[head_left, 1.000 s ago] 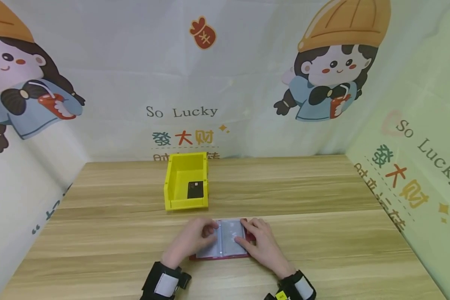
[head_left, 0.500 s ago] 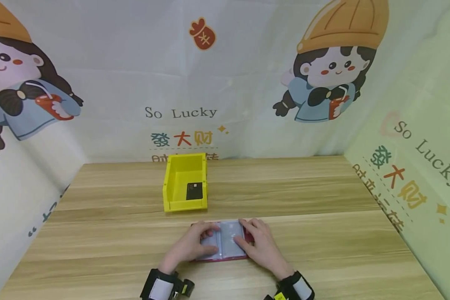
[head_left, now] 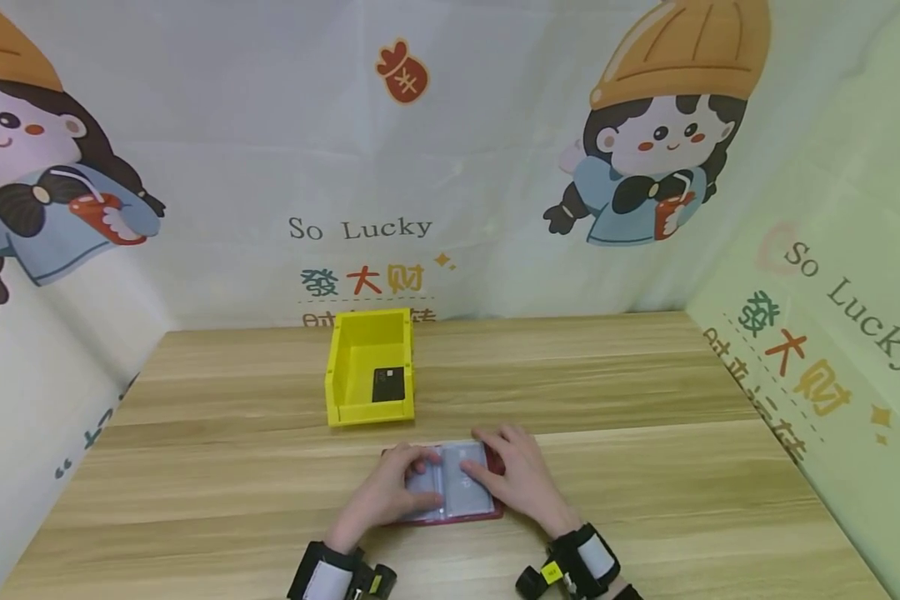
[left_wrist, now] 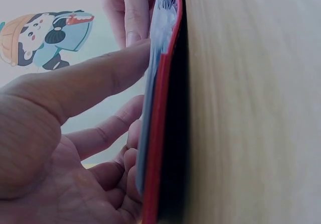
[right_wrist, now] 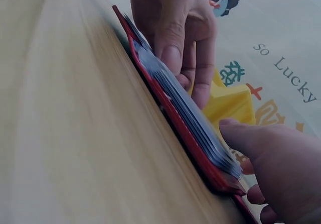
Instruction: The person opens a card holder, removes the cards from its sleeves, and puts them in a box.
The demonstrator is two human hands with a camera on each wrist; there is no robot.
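A: Specimen, condition and place?
B: Card holder, spread open on the near middle of the wooden table; red cover showing as a border round bluish, see-through sleeves; leaves stacked several deep on the right half; a faint white mark on the right page, too blurred to read.
A: And your fingers?
B: My left hand is on the left half, thumb and forefinger apart, thumb touching the sleeves near the fold; my right hand is at the right edge, thumb and fingers apart; whether that thumb touches the page I cannot tell.
A: Beyond?
B: Yellow bin, far and slightly left; black card inside.
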